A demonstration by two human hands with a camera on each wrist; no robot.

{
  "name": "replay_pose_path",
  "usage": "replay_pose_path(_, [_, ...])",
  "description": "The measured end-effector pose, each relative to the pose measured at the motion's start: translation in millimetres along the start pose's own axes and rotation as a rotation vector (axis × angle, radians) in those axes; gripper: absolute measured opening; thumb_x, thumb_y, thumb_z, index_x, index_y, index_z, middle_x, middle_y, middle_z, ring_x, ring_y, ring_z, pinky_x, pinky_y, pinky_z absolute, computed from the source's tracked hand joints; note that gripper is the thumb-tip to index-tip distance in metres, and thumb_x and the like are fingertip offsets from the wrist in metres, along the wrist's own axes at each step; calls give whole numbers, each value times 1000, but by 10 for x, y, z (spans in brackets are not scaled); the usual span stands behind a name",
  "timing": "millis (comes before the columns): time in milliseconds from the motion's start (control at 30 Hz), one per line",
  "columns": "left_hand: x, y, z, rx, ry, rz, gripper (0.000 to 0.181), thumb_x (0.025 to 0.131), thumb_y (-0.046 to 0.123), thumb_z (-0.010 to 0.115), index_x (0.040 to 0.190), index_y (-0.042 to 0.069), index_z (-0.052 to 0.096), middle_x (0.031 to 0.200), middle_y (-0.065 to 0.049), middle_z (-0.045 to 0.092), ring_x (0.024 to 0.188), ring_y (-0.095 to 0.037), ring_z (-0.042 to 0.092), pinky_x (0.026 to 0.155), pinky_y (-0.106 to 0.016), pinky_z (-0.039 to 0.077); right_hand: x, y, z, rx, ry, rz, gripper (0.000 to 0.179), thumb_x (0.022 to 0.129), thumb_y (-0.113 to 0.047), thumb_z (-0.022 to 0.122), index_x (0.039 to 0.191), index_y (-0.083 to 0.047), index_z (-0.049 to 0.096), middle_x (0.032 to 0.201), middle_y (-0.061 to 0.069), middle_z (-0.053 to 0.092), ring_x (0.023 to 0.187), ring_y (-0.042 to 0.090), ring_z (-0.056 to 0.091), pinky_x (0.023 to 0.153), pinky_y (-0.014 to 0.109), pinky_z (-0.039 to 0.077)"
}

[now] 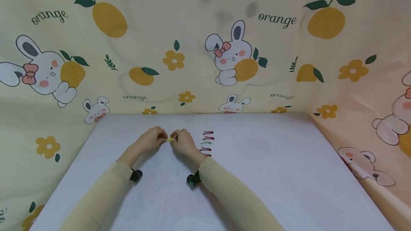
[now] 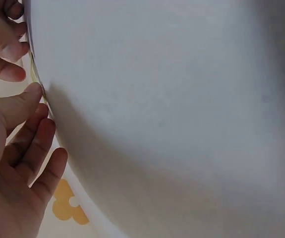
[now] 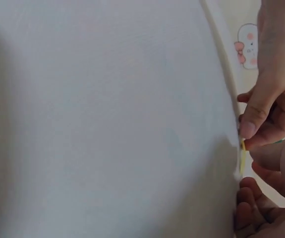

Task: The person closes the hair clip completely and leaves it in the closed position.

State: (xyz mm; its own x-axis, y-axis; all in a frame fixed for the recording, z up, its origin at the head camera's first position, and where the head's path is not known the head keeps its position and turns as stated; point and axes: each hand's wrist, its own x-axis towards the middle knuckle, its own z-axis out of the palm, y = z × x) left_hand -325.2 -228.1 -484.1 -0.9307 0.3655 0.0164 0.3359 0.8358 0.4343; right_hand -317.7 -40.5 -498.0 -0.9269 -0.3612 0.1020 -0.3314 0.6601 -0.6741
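Observation:
Between the fingertips of both hands is a small yellow hair clip (image 1: 169,139), held low over the white table. My left hand (image 1: 150,141) pinches its left end with thumb and fingers. From the other side, my right hand (image 1: 185,144) pinches the right end. The left wrist view shows only a thin strip of the yellow clip (image 2: 33,72) between the fingertips; in the right wrist view the clip (image 3: 243,157) is partly covered by fingers. To the right of my right hand lies a column of red hair clips (image 1: 208,138) with one green hair clip (image 1: 206,143) among them.
The white tabletop (image 1: 273,174) spreads around both arms. A cloth printed with rabbits and oranges (image 1: 192,20) hangs behind the table and along its sides. My right wrist and sleeve lie close to the nearest red clip. Each wrist carries a small black camera (image 1: 136,175).

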Motion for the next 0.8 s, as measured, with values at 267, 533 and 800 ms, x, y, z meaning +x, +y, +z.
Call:
replay_pose_path(267, [-63,35,-15,-25,17,-9,14,97,8,70,109,1,74,99,-8,67,92,-24,64,86,-46,55,-39,-5,-94,129,-17,58,23,101,-16,66,122,-8,72,106,8,66,94,18,62,81,32,53])
replay_pose_path(533, [-177,55,6,-83,53,-28,18,99,9,68,115,0,72,109,-11,69,100,-27,66,89,-48,56,-132,-48,-272,200,22,23,27,101,-17,67,127,-11,71,116,6,72,103,21,67,87,33,54])
replay_pose_path(800, [-268,154,-9,-134,144,-14,23,102,14,65,122,3,71,119,-12,68,113,-34,65,96,-55,53,-273,-70,-525,299,82,-29,26,101,-17,68,127,-13,71,118,4,72,106,21,67,89,36,54])
